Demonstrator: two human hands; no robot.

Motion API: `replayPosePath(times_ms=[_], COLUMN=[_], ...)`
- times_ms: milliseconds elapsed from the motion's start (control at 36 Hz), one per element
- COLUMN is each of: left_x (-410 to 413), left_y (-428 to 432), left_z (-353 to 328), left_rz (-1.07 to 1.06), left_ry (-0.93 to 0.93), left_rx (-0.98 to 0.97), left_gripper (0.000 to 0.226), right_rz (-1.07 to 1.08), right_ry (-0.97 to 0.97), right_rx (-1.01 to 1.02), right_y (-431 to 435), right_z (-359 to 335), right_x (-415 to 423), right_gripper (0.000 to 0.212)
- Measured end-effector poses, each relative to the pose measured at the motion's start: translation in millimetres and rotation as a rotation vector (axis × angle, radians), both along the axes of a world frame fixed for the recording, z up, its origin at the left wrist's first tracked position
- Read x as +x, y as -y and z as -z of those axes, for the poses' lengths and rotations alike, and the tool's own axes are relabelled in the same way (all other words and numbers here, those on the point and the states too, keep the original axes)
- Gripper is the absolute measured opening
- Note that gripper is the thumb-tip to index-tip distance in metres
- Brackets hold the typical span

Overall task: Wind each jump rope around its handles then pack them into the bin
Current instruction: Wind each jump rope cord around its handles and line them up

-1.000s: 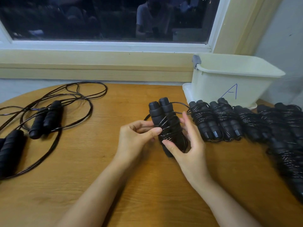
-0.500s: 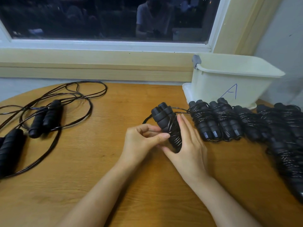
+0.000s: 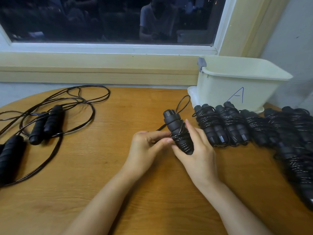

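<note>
A black jump rope bundle (image 3: 176, 128), two handles side by side with cord wound round the lower half, stands tilted over the middle of the wooden table (image 3: 101, 167). My right hand (image 3: 198, 153) grips its lower end from the right. My left hand (image 3: 145, 148) pinches the cord at the bundle's left side. A small loose loop of cord (image 3: 183, 103) sticks up behind the handle tops. The cream bin (image 3: 237, 85) marked "A" stands at the back right, its inside hidden from here.
Several wound rope bundles (image 3: 225, 126) lie in a row from beside my right hand to the table's right edge (image 3: 298, 150). Unwound ropes with black handles (image 3: 45, 124) sprawl at the left, their cords looping across the far left. A window sill runs behind the table.
The bundle has turned and tipped from showing both handles side by side to nearly edge-on. A loose loop of cord now sticks up behind the handle tops. Both hands stayed on it.
</note>
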State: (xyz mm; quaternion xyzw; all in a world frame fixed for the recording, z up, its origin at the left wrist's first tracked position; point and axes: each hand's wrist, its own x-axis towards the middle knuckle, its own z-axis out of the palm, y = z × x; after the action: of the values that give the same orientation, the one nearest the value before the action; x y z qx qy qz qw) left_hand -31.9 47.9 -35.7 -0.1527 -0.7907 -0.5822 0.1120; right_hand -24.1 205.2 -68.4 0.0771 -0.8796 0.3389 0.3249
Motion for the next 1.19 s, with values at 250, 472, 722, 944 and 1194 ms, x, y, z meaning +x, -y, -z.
replayPosePath(times_ms=[250, 472, 722, 944, 1194], left_x=[-10.1, -14.6, -6.2, -7.5, -4.7], left_y=[5.0, 5.5, 4.6, 3.7, 4.8], left_z=[13.8, 12.8, 9.8, 8.1, 1.4], left_rz=[-0.087, -0.04, 0.15, 0.066, -0.021], left_ry=[0.099, 0.184, 0.23, 0.242, 0.238], left_rx=[0.283, 0.299, 0.274, 0.3, 0.343], left_gripper=[0.033, 0.084, 0.048, 0.033, 0.039], right_rz=[-0.233, -0.357, -0.508, -0.423, -0.402], right_ry=[0.074, 0.151, 0.243, 0.185, 0.185], right_rx=[-0.316, -0.47, -0.617, -0.435, -0.492], right_y=[6.3, 5.9, 6.5, 6.2, 4.8], right_z=[-1.8, -6.7, -11.9, -9.6, -7.6], right_x=[2.7, 6.2, 11.3, 6.9, 8.5], right_gripper=[0.069, 0.066, 0.054, 0.055, 0.058])
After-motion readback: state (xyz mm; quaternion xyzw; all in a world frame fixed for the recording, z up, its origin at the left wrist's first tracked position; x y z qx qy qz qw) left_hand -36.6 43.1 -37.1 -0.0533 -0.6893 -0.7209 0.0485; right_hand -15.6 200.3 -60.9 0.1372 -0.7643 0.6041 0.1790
